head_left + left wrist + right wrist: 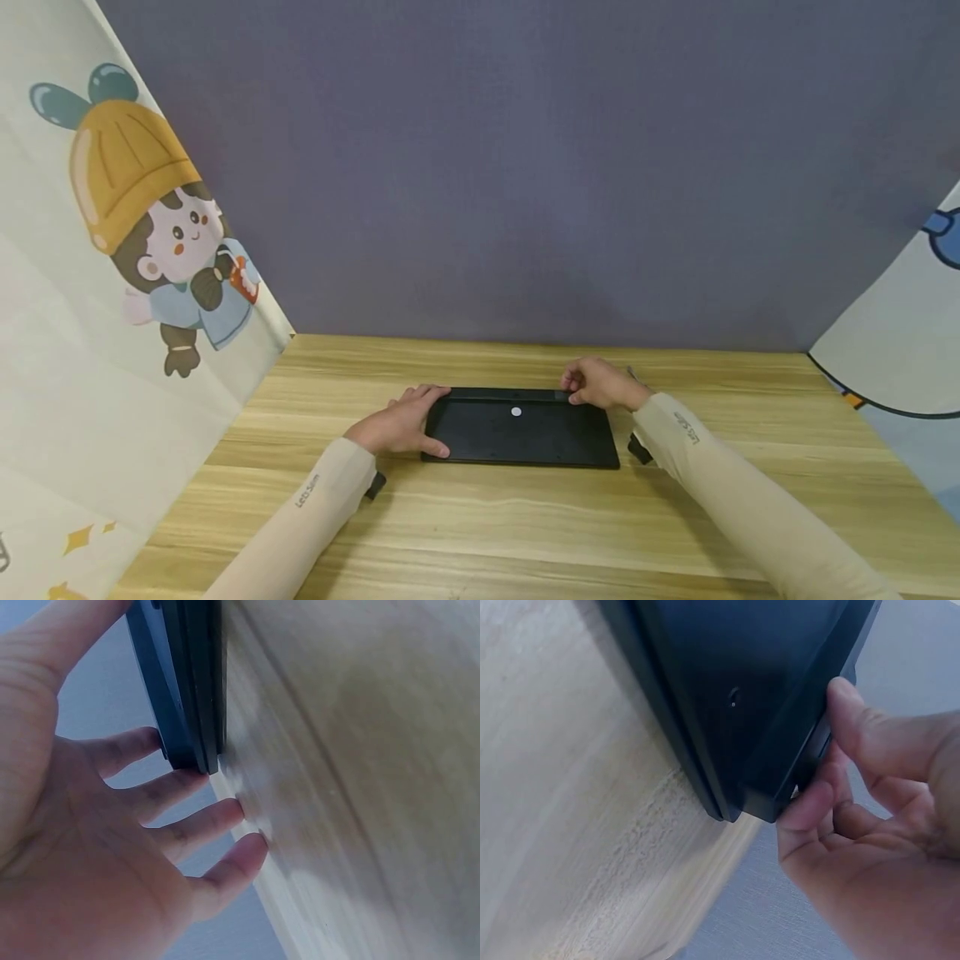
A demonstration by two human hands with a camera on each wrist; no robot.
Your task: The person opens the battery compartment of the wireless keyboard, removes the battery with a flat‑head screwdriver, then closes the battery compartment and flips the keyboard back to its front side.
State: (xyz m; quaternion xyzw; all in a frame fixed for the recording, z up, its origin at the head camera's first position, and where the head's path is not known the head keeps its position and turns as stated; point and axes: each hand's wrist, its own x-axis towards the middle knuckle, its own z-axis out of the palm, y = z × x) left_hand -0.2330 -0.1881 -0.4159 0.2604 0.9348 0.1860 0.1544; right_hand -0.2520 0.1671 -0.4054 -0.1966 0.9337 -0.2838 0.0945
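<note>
A black keyboard lies face down on the wooden table, a raised ridge along its far side and a white round sticker on its back. My left hand spans its left end, thumb over the near corner and fingers at the far corner. In the left wrist view those fingers are spread and nearly straight, some touching the keyboard's edge. At the right end of the ridge, my right hand pinches the edge. The right wrist view shows its thumb on the ridge and curled fingers beside it.
A grey-blue partition stands behind the table. White panels with cartoon prints flank it, one at the left and one at the right.
</note>
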